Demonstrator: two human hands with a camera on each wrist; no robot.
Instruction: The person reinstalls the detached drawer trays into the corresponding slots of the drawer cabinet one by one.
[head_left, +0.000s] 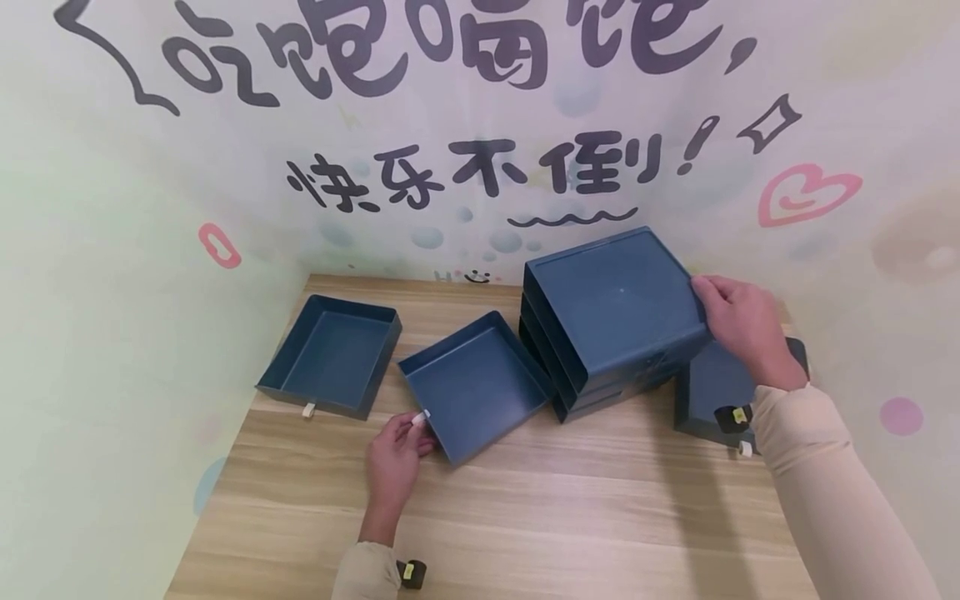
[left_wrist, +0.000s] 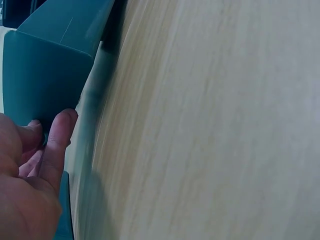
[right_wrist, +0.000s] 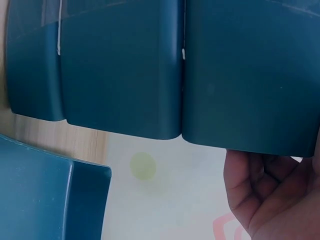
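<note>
My left hand (head_left: 393,462) pinches the small white pull tab (head_left: 422,417) on the front of a dark blue drawer (head_left: 480,392). That drawer lies at an angle, its far right corner against the open side of a stacked blue drawer cabinet (head_left: 622,292). In the left wrist view thumb and fingers meet at the drawer's front panel (left_wrist: 45,75), and the tab is hidden there. My right hand (head_left: 738,321) grips the cabinet's upper right edge. Its fingers curl behind the top tier (right_wrist: 250,75) in the right wrist view.
Another blue drawer (head_left: 333,358) with a white tab lies at the left of the wooden table (head_left: 525,533). A further drawer (head_left: 708,383) sits at the right, partly under my right forearm. A printed wall covering (head_left: 450,242) stands close behind and on both sides.
</note>
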